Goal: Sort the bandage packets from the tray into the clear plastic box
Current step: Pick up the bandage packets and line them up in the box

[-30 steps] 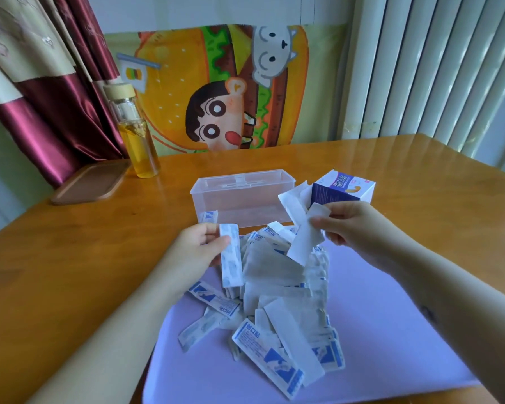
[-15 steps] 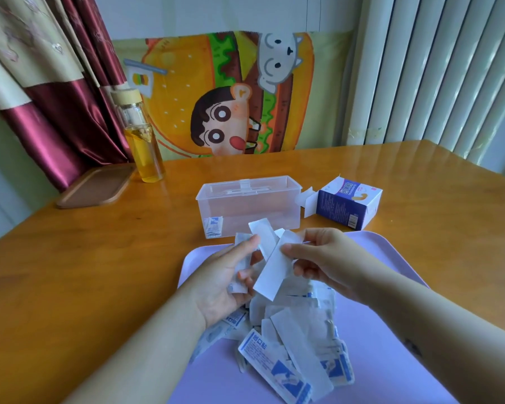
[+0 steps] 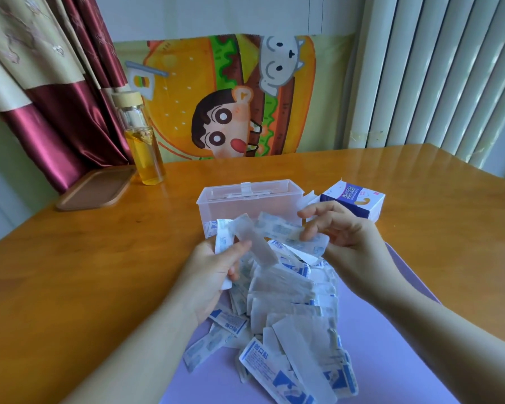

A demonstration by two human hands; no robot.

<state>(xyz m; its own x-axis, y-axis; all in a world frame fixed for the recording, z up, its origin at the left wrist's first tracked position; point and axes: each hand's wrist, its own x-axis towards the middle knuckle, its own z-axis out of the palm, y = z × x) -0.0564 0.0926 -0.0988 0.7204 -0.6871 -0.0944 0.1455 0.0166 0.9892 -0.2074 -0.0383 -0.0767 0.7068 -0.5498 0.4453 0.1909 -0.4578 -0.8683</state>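
Step in hand: I judge I am gathering a handful before it goes to the box; I collect loose packets from the pile into one hand.
Left hand: my left hand (image 3: 213, 272), centre left of the frame, grips a small fan of packets (image 3: 254, 243); the thumb pins the top one, which slants up and to the left.
Right hand: my right hand (image 3: 344, 231), centre right, pinches a single printed packet (image 3: 312, 243) at its fingertips; it is blurred, so I cannot tell whether it touches the fan.
Task's things: most bandage packets lie in a heaped pile (image 3: 289, 298) on the lilac tray (image 3: 391, 360), lower centre; the clear plastic box (image 3: 245, 199) stands open on the counter (image 3: 99, 272) just beyond the tray, with at least one packet showing through its lower left corner; a blue and white carton (image 3: 353, 202) sits right of it.
Progress: early, by my reckoning; the pile is large and the box looks nearly bare.
Next move: lay the right hand's packet on the fan, square the edges, then carry the handful over the box rim and let go inside.
Since half a second ago: the white packet my right hand was pushing into the left now sits under the left thumb; the hands have drawn apart.
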